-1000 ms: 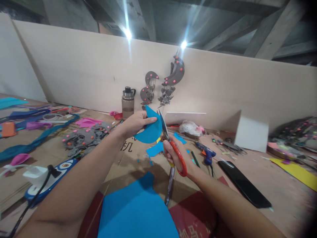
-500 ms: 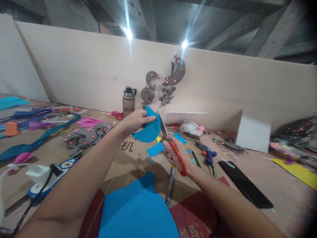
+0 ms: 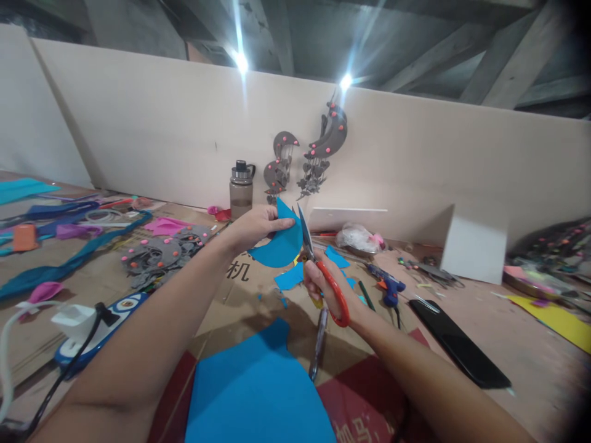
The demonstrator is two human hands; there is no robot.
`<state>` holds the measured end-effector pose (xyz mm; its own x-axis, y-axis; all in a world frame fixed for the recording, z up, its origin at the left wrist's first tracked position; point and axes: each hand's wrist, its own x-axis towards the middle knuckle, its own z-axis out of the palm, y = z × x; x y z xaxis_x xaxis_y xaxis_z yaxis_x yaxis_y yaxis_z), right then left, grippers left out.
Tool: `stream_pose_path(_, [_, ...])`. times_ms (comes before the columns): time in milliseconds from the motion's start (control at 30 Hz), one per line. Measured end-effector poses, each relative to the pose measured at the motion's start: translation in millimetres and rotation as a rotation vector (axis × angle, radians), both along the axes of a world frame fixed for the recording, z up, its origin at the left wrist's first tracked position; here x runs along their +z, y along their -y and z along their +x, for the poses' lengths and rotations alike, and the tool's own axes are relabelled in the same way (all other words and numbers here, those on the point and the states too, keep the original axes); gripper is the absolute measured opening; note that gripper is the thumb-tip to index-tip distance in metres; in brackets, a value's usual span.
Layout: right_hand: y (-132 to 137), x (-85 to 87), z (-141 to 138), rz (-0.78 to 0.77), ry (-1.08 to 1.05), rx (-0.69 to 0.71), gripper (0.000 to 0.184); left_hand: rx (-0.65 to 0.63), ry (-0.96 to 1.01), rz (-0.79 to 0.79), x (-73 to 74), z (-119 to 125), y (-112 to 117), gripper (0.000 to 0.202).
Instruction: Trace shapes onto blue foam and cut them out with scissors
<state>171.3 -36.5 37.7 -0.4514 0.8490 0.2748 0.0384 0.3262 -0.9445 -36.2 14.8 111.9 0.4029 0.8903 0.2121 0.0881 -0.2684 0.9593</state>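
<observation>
Between thumb and fingers, my left hand pinches a blue crescent-shaped sheet, perhaps felt or foam. My right hand is closed around the handles of red-handled scissors. The scissor blades are parted and point up along the crescent's right edge. Below both hands lies a larger blue sheet with a curved cut edge. Small blue scraps are scattered on the cardboard beneath the crescent. A pen-like stick rests under my right hand.
Finished grey moon hangings are on the back wall, beside a water bottle. A blue glue gun and black phone lie right. At left are a power strip and grey felt pieces.
The scissor blades stand wider apart than before. Both hands and the crescent stay nearly in place, and the whole view has shifted very slightly.
</observation>
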Motion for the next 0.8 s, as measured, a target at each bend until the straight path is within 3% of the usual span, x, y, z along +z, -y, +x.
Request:
stream_pose_path(267, [1.3,-0.7,-0.8,-0.044,-0.029,-0.025,0.043,0.015,-0.008,-0.014,0.9,0.7,3.4,0.035])
stream_pose_path(800, [-1.6,-6.2,0.3,0.037,-0.026,0.007,0.035,0.043,-0.019,0.006,-3.2,1.8,-0.5,0.038])
